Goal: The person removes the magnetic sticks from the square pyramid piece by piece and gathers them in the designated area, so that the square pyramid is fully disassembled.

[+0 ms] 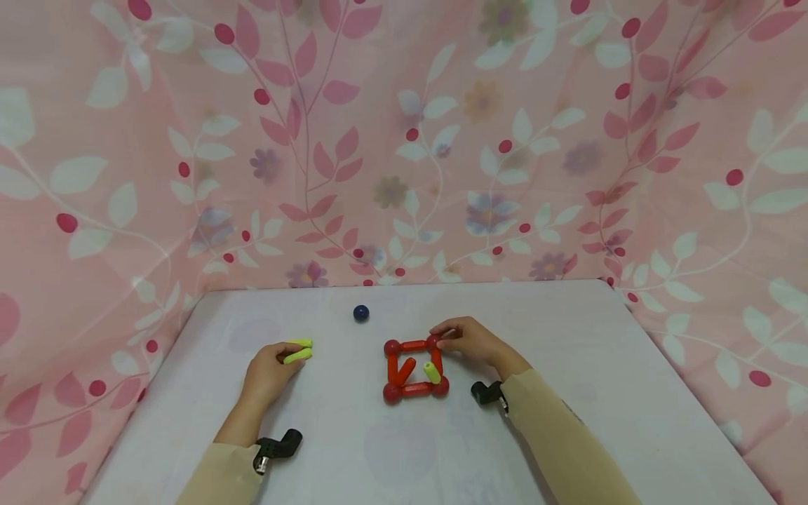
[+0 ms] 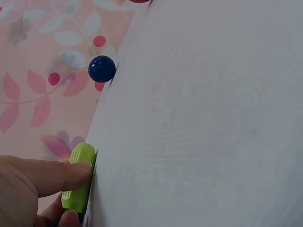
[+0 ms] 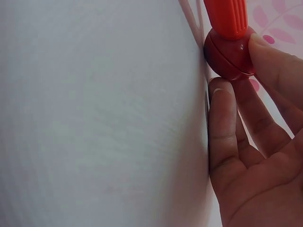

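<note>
Two yellow-green rods [image 1: 298, 355] stick out from the fingers of my left hand [image 1: 264, 376], low over the table's left part. In the left wrist view the thumb presses on one ribbed yellow-green rod [image 2: 81, 178]. My right hand [image 1: 475, 342] pinches the far right corner ball [image 3: 229, 53] of a square frame, thumb on one side and fingers beneath. Red rods [image 1: 416, 389] form the frame's sides, with a red ball [image 1: 392, 393] at each corner. From the near corners rise another red rod [image 1: 407, 372] and a yellow-green rod [image 1: 432, 372].
A dark blue ball [image 1: 361, 313] lies by itself near the back edge of the white table [image 1: 404, 456]. Behind the table hangs a pink flowered cloth [image 1: 391, 161]. Each wrist carries a small black camera [image 1: 278, 445].
</note>
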Demonstrator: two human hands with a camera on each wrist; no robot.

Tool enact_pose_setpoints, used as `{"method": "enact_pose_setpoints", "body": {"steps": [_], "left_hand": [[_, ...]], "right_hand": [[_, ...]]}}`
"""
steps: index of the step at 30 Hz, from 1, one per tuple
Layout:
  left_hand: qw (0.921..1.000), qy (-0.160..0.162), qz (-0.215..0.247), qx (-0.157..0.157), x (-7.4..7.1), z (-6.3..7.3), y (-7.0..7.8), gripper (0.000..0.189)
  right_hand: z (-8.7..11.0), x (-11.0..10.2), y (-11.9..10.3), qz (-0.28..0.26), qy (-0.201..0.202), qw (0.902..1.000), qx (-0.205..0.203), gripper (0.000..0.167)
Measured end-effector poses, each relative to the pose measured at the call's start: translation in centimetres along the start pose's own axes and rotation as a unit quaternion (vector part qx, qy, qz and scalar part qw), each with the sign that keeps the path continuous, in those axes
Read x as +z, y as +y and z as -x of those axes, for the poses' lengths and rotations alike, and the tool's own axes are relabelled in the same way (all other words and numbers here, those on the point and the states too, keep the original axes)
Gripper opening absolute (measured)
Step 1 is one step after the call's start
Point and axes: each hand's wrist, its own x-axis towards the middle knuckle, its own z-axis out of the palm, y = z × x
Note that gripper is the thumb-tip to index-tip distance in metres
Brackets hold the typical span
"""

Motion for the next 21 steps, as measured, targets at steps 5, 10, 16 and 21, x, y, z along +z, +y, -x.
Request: {"method": "enact_pose_setpoints", "body": {"steps": [5, 10, 16, 21], "left_hand": [[0.9999, 0.010, 0.002, 0.008, 0.0, 0.3, 0.2, 0.033], [0.9990, 0.036, -0.003, 0.026, 0.0, 0.8, 0.8, 0.033], [0.9965, 0.059, 0.003, 0.059, 0.9, 1.1, 1.8, 0.028], [0.9972, 0.025, 0.027, 0.066, 2.9, 1.8, 3.7, 0.024]], "right_hand": [[-0.4, 0.2, -0.4, 0.002, 0.004, 0.9999, 0.009, 0.026], [-0.9, 0.3, -0.5, 0.005, 0.000, 1.0000, 0.008, 0.026], [-0.7, 0.4, -0.7, 0.010, 0.003, 0.9999, -0.002, 0.028], [0.9, 0.1, -1.1, 0.023, 0.040, 0.9988, 0.014, 0.023]]}}
